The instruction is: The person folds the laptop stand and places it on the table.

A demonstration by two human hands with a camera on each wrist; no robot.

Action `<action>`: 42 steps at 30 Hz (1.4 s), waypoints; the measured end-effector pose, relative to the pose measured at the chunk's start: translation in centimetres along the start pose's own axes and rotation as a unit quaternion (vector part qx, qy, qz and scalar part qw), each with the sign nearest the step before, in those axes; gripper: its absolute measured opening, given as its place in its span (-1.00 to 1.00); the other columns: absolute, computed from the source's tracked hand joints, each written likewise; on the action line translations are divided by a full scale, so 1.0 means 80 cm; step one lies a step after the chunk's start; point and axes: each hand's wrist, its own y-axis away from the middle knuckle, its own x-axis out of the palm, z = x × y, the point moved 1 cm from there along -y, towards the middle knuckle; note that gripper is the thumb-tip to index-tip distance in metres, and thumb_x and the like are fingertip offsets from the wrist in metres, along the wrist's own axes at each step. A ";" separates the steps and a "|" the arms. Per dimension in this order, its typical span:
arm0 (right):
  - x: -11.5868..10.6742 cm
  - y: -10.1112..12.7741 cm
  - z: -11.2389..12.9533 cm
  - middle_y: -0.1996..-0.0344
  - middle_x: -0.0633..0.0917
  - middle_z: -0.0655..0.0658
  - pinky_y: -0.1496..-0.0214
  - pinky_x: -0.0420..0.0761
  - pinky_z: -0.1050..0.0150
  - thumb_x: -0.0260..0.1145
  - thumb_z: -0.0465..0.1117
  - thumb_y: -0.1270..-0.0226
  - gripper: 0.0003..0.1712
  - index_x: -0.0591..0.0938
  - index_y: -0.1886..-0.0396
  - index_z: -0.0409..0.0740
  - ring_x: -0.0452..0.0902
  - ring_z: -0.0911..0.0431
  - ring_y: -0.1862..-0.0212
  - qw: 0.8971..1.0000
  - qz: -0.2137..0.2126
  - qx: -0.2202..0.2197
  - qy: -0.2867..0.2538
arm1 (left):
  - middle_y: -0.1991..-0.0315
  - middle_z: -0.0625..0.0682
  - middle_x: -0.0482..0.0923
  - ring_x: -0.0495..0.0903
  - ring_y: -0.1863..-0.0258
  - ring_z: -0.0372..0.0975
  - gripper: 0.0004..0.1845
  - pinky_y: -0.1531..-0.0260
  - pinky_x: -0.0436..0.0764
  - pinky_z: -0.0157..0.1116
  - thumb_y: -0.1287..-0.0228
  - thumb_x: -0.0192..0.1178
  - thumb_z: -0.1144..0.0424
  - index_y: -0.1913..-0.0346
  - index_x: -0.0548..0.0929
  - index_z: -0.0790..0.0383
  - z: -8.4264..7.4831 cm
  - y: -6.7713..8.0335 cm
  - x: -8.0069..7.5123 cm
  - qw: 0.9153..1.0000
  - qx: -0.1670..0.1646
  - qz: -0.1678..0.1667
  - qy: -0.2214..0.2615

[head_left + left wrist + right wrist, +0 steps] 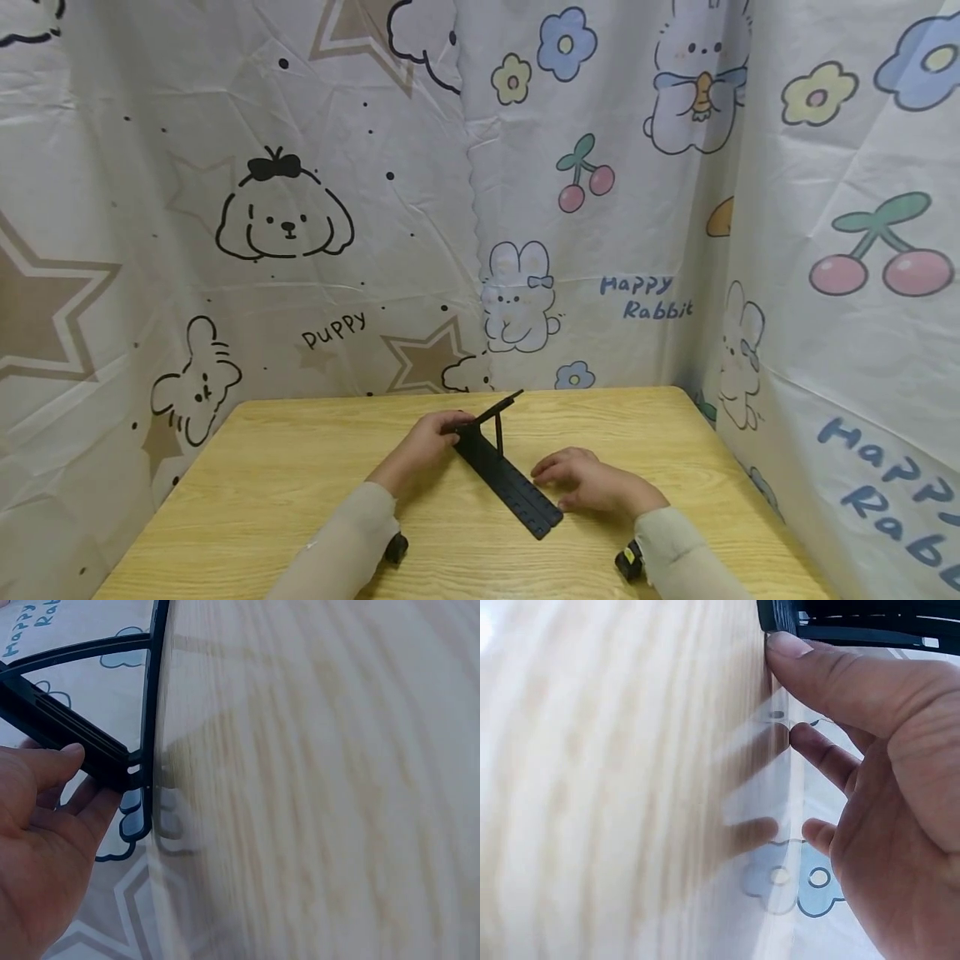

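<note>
A black folding stand (498, 475) lies slantwise on the table, its long slotted base flat. From its far end a hinged panel (497, 408) tilts up, propped by a thin strut (499, 436). My left hand (437, 435) grips the hinge end. In the left wrist view the thumb (71, 750) presses on the black bar while curled fingers sit beneath it. At the near right edge, my right hand (585, 482) has loosely bent fingers. Its thumb (791, 645) touches the stand's corner in the right wrist view; the index finger is mostly hidden there.
The wooden table (300, 467) has a light grain. Patterned curtains (420, 208) hang behind it and along both sides. Each wrist carries a small black camera, one by the left sleeve (337, 546) and one by the right sleeve (686, 550).
</note>
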 end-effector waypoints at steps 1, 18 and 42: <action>0.001 0.000 0.000 -0.34 0.57 0.06 -0.49 0.15 -0.28 0.45 -0.25 -0.27 -0.47 0.67 -0.27 -0.01 0.35 -0.05 -0.42 1.000 -0.002 -0.006 0.003 | -0.31 0.21 0.56 0.45 -0.39 0.09 -0.56 -0.35 0.47 0.06 -0.40 0.12 0.60 -0.24 0.66 0.23 0.000 -0.001 0.000 1.000 -0.001 -0.001 0.001; 0.014 -0.002 0.024 -0.33 0.61 0.04 -0.50 -0.10 -0.48 0.52 -0.16 -0.19 -0.43 0.69 -0.24 -0.05 0.26 -0.20 -0.51 1.000 -0.012 -0.018 0.011 | -0.30 0.26 0.55 0.52 -0.32 0.09 -0.58 -0.25 0.58 -0.05 -0.39 0.15 0.60 -0.24 0.66 0.30 0.005 -0.015 0.004 0.999 -0.022 0.004 0.040; 0.038 -0.009 0.050 -0.31 0.61 0.00 -0.50 -0.01 -0.44 0.59 0.00 -0.09 -0.31 0.68 -0.25 -0.06 0.32 -0.16 -0.48 0.998 -0.051 0.018 0.009 | -0.21 0.33 0.60 0.60 -0.21 0.09 -0.68 -0.18 0.64 -0.14 -0.36 0.21 0.57 -0.14 0.67 0.46 0.017 -0.028 0.017 0.993 -0.017 -0.020 0.117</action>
